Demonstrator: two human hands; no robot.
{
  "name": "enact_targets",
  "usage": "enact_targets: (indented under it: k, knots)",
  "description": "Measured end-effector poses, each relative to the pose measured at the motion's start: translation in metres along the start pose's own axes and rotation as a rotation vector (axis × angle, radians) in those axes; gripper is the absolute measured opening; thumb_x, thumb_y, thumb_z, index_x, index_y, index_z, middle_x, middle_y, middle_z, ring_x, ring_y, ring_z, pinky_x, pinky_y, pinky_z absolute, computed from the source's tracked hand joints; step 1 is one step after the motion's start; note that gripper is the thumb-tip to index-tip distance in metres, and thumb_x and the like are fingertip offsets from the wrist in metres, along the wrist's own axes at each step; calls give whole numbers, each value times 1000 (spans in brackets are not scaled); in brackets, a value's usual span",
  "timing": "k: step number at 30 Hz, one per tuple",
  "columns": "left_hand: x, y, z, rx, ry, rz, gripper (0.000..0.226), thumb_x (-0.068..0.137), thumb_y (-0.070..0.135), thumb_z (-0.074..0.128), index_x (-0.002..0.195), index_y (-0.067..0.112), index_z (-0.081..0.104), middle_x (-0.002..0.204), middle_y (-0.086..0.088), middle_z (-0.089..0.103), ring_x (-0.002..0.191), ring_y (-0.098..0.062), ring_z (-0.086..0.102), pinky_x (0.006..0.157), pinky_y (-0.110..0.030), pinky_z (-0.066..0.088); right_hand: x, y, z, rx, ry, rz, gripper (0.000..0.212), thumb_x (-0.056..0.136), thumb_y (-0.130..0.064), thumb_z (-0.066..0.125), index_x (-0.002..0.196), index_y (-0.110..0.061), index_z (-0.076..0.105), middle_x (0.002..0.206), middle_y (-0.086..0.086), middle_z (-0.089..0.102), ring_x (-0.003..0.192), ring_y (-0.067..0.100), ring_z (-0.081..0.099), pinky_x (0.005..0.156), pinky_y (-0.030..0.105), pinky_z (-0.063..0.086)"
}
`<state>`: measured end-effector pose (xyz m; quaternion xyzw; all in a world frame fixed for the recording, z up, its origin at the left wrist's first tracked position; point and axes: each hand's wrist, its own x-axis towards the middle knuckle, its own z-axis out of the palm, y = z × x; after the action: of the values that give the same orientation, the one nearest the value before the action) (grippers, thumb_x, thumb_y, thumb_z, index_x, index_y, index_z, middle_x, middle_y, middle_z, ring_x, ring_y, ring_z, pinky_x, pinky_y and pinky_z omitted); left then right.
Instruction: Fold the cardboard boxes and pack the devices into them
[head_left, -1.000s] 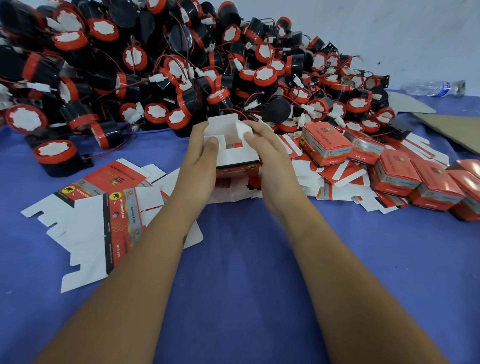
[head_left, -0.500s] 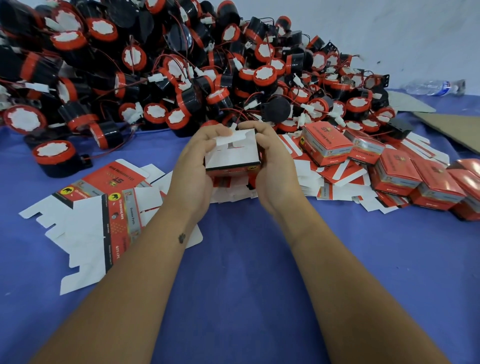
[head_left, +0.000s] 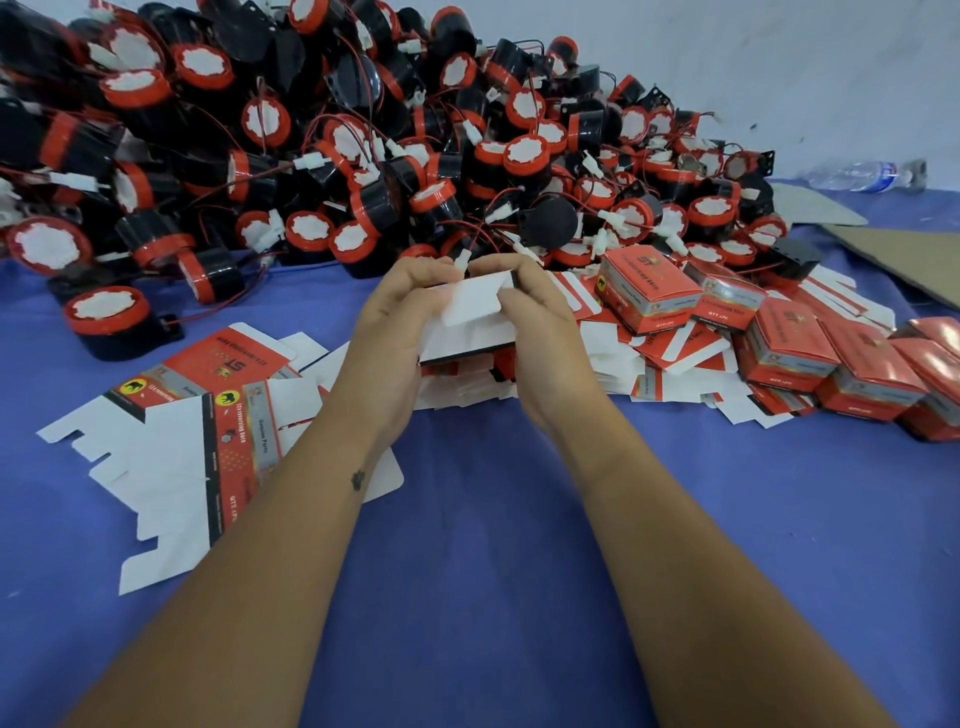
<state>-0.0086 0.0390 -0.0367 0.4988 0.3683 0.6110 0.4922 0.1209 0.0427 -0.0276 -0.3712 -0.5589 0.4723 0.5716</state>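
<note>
Two hands are working one small cardboard box right in the middle of the shot, held just above the blue table. The left hand has its grip wrapped around the box's left side, fingers curled over the top edge. The right hand is grasping the right side, with its thumb pressing on a white flap that's tilted over the box's top. Mostly you see the white inside of the cardboard, plus a dark edge along the bottom. Can't tell if there's anything in the box, the flaps and fingers cover it.

Behind the hands there's a huge pile of devices, black round bodies with red rims, white centres and thin red wires with little white plugs. It runs across the whole back of the table, right up against the pale wall. One device sits by itself on the left, apart from the heap.

Flat unfolded boxes lie on the table to the left, just beside the left forearm, some white side up, some showing red print. More flat ones are spread out under and to the right of the hands. Further right is a cluster of finished red boxes, closed up and touching each other. At the far right edge there's a sheet of brown cardboard, and a clear plastic bottle lies on its side near the wall.
</note>
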Motion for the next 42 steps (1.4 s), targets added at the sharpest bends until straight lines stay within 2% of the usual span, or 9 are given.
enact_targets:
  k: [6,13,20,23,28,31,34,37,42]
  knots:
    - [-4,-3,4,136,22,-23,31,92,35,55,122,40,57,124,7,63,113,-16,62,93,-41,57,3,-5,-6,153,11,105,28,89,-17,52,113,-18,66,111,11,67,98,22,65,86,42,55]
    - [-7,1,4,260,47,42,39,91,10,59,118,38,59,119,11,63,94,4,64,67,-12,52,2,-6,-7,-295,75,-110,27,86,-5,66,102,-27,63,106,-7,64,96,5,60,76,22,55]
    - [-7,0,4,413,79,138,38,98,12,58,132,31,52,136,8,53,124,-9,53,100,-33,51,-1,1,-2,-358,143,-160,26,95,-20,60,120,-27,60,123,-10,60,117,7,54,101,36,48]
    - [-9,-1,8,401,-23,101,52,104,26,49,146,47,25,157,10,29,144,-10,31,118,-40,33,0,1,-2,-161,119,-36,26,101,-29,52,125,-24,60,121,-13,61,110,-7,55,91,14,45]
    - [-6,-3,7,199,-32,-10,76,89,61,37,156,43,5,148,26,30,129,12,41,96,-14,44,0,-5,-6,-45,140,-106,15,94,-8,55,98,-11,69,115,-6,65,106,-3,59,83,10,46]
    - [-2,-4,3,212,51,-54,50,101,46,50,148,39,37,134,18,58,121,-8,58,91,-28,56,1,-7,-3,31,103,-124,20,77,-6,55,92,-14,67,131,-1,58,122,12,55,91,24,52]
    - [5,-1,-5,-15,228,-59,25,93,23,61,117,19,66,102,9,75,98,-12,72,76,-29,60,-1,-4,0,-6,91,-134,37,80,-5,54,113,-20,63,128,-11,56,118,-7,52,92,17,48]
    - [14,0,-17,-294,429,-108,35,90,11,67,124,3,61,109,-3,73,107,-18,69,85,-30,59,4,5,-3,-283,187,-94,41,89,-2,54,120,-28,59,120,-23,53,109,-19,46,99,20,43]
    - [19,0,-16,-440,590,-170,45,92,19,70,129,11,47,127,-9,63,111,-24,67,95,-36,57,36,3,0,-631,167,-84,41,89,-2,53,126,-18,59,127,-4,54,120,11,47,98,25,40]
